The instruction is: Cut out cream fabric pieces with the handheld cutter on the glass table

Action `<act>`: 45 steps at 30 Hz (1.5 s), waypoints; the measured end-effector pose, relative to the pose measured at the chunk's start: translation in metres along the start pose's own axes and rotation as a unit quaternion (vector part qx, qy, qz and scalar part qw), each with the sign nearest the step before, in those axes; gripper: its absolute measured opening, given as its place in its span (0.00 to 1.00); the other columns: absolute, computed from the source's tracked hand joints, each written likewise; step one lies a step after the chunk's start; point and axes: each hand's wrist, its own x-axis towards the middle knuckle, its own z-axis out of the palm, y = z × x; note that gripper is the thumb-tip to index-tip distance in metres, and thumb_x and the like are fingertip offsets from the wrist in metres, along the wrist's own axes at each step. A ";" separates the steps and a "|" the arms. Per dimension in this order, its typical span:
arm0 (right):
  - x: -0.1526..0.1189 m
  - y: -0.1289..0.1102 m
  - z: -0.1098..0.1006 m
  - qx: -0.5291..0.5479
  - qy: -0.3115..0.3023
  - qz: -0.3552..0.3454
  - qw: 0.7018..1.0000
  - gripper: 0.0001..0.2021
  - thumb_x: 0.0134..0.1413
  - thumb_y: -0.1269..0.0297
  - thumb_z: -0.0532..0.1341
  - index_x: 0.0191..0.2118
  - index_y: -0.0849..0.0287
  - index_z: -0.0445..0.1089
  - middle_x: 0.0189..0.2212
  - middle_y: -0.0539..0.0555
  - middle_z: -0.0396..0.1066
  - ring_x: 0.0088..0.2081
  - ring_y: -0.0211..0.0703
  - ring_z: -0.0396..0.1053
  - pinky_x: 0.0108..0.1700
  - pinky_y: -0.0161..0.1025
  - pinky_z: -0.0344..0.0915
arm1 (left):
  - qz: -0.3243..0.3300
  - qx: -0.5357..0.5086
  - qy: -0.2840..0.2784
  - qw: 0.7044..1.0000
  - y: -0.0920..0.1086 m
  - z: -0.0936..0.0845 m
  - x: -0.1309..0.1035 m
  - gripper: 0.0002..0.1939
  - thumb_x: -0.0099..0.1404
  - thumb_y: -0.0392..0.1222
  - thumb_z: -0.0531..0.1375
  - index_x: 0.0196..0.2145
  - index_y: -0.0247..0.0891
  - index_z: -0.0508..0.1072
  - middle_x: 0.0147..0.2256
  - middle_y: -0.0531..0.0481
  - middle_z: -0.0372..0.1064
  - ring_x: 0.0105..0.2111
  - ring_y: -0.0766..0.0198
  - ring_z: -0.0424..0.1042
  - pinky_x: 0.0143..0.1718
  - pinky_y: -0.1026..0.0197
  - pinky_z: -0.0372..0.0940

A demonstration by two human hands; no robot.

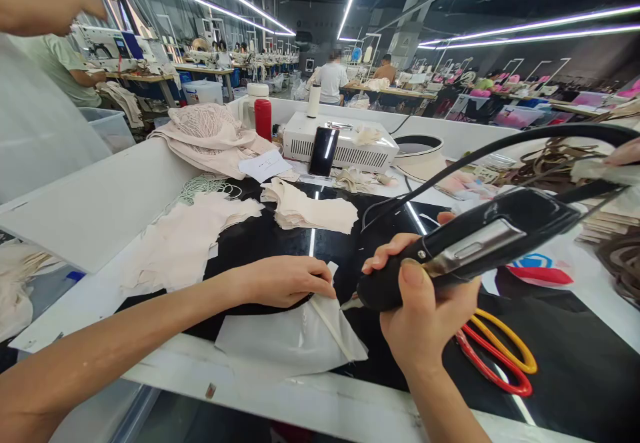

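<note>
My right hand is wrapped round a black corded hand tool with a metal plate on its side. The tool's rounded nose points left, and its thin tip is close to the cloth. My left hand is closed, its fingertips pressed on the upper edge of a small white cloth piece lying flat on the black work surface. A narrow folded strip runs down the cloth from those fingertips. Scissors with red and yellow handles lie right of my right hand.
Stacks of pale cut fabric and loose pieces lie beyond my left arm. A white vented box, a phone and a red bottle stand at the back. The tool's thick cable arches overhead. Another person's hand is at upper left.
</note>
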 end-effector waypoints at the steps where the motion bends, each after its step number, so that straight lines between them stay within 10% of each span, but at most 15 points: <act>1: 0.000 0.000 0.000 0.001 -0.001 0.000 1.000 0.32 0.57 0.58 0.76 0.64 0.48 0.67 0.34 0.45 0.76 0.27 0.39 0.73 0.31 0.41 0.74 | -0.002 0.001 -0.004 1.000 0.000 -0.001 -0.001 0.22 0.74 0.23 0.55 0.56 0.40 0.80 0.55 0.44 0.76 0.54 0.58 0.77 0.54 0.61 0.71; 45: 0.014 0.015 0.017 0.003 -0.009 -0.022 1.000 0.23 0.59 0.61 0.73 0.57 0.51 0.68 0.32 0.43 0.75 0.26 0.36 0.72 0.29 0.38 0.75 | -0.011 -0.002 0.009 1.000 0.000 0.010 -0.016 0.25 0.73 0.23 0.56 0.59 0.42 0.78 0.60 0.43 0.75 0.58 0.57 0.76 0.55 0.62 0.71</act>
